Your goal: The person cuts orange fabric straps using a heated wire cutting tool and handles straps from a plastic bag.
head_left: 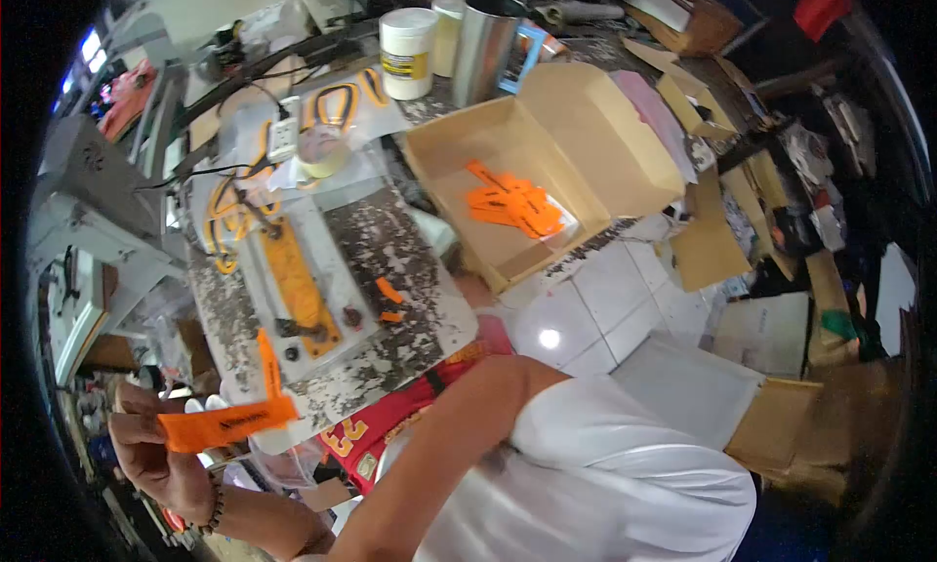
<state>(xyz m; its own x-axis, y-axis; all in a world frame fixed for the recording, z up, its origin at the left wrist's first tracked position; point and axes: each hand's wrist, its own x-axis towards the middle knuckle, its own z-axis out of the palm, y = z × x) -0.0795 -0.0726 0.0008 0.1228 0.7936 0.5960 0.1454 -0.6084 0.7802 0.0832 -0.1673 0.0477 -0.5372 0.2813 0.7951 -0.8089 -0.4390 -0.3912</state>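
At the lower left, my left hand (161,450), with a beaded bracelet at the wrist, pinches one end of an orange printed strip (229,423). Dark lettering runs along it, too blurred to read. A narrower orange strip (269,365) rises from its far end; whether the two are joined I cannot tell. Beyond them lies a grey metal plate with an orange-yellow bar (293,274) on the worn bench. My bent right arm (454,450) crosses the bottom of the view, its hand out of frame. Several similar orange tags (515,203) are heaped in an open cardboard box (459,157).
Small orange scraps (388,291) lie on the bench (429,303). Behind are a tape roll (322,152), a power strip (283,138), black-and-yellow loops (337,103), a white tub (407,55) and a steel tumbler (485,50). A grey machine (93,186) stands left; cartons (708,240) crowd the right.
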